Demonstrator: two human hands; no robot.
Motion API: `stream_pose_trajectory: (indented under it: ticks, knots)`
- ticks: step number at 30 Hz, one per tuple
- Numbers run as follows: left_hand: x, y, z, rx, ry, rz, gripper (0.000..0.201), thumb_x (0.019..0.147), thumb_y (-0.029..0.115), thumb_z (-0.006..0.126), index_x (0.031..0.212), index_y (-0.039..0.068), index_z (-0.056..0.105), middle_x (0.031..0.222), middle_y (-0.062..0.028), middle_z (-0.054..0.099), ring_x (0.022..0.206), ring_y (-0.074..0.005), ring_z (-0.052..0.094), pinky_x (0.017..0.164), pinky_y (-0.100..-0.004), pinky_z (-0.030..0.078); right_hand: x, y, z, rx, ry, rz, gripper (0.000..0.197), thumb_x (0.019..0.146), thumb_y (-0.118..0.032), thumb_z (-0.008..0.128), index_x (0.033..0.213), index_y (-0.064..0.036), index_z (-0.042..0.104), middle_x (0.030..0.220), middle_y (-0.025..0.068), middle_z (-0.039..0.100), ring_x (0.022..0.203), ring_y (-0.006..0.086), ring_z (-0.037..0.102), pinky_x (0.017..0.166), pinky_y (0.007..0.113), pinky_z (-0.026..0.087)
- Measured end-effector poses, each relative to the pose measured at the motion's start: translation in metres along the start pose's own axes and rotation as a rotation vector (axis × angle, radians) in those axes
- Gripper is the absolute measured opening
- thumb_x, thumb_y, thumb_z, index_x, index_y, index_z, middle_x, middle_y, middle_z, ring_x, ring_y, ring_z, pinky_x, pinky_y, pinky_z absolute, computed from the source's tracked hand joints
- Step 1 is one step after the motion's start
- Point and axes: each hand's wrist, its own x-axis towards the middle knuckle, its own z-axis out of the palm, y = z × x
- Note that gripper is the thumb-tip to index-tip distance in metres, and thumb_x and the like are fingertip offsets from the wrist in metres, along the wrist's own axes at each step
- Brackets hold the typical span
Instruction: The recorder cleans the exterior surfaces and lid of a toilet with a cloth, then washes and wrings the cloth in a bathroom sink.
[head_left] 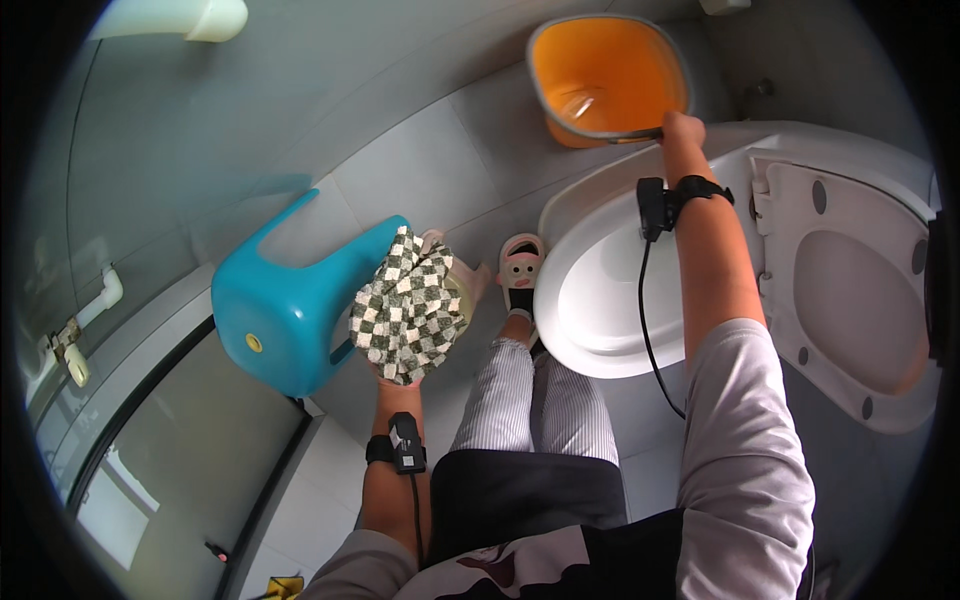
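Orange bucket (pixel 622 72) at the right hand (pixel 683 130); checkered cloth (pixel 410 305) at the left hand (pixel 398 380)

Head view:

Primary relation. The orange bucket lies directly beyond and to the left of the right hand, which meets it at the near right corner. Its opening faces the camera, with the longer axis of the mouth running roughly left to right. A dark handle (pixel 632 136) lies along the near rim. The right hand is touching the bucket; the left hand is well apart from it.

Right fingers. Curled around the right end of the handle, grasping the bucket. The right forearm passes over the white toilet bowl (pixel 610 300); the toilet seat (pixel 850 290) is raised.

Left fingers. Covered by the checkered cloth; whether they are clenched or released cannot be told. The cloth, green-black and white, is bunched over the hand, its slightly longer axis pointing away from the wearer. It sits between the blue plastic stool (pixel 265 320) and the slipper (pixel 521 268), overlapping the stool in view; contact with the stool cannot be confirmed. A pale pink item (pixel 474 279) beyond the cloth is partly hidden and cannot be identified.

Count. Bucket: one. Cloth: one. Stool: one. Toilet: one, with bowl and seat visible. Slipper: one clearly visible, with a cartoon face. Black wrist-mounted sensor units: two, the left unit (pixel 407 443) and the right unit (pixel 654 210), each with one cable.
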Motion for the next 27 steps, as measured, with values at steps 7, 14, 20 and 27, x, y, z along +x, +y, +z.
stream_pose_trajectory:
  ticks: [7,14,20,27]
  knots:
    - [-0.014,0.012,0.002,0.021,0.016,-0.011,0.054,0.09,0.046,0.033,0.131,0.012,0.039,0.133,-0.0086,0.042,0.12,-0.0285,0.041,0.099,-0.049,0.032,0.031,0.014,-0.004,0.397,0.116,0.032,0.034,0.071,-0.02,0.068,0.091,0.0065,0.06,0.084,0.0099,0.061,0.076,0.0178,0.056,0.066,0.033,0.044]
    - [-0.01,0.027,0.007,-0.005,-0.054,-0.066,0.058,0.088,0.051,0.031,0.133,0.014,0.038,0.136,-0.0096,0.038,0.123,-0.034,0.036,0.101,-0.0525,0.027,-0.084,0.033,0.042,0.45,-0.273,-0.193,0.043,0.076,-0.009,0.063,0.112,0.0091,0.047,0.104,0.0142,0.058,0.094,0.0207,0.054,0.081,0.032,0.042]
    - [0.002,0.016,0.063,0.032,-0.007,-0.133,0.058,0.088,0.05,0.032,0.129,0.012,0.043,0.133,-0.0101,0.042,0.12,-0.0332,0.04,0.098,-0.052,0.032,-0.161,0.102,0.034,0.451,-0.479,-0.243,0.058,0.076,-0.016,0.064,0.122,0.0078,0.039,0.106,0.0183,0.057,0.097,0.0254,0.055,0.083,0.032,0.044]
    - [0.153,0.0,0.125,0.086,0.087,-0.196,0.057,0.086,0.051,0.034,0.126,0.011,0.046,0.128,-0.0094,0.047,0.116,-0.0317,0.046,0.096,-0.0509,0.036,-0.135,0.041,0.01,0.484,-0.924,0.032,0.05,0.085,-0.025,0.057,0.12,0.0064,0.042,0.098,0.0184,0.059,0.085,0.0258,0.061,0.075,0.031,0.051]
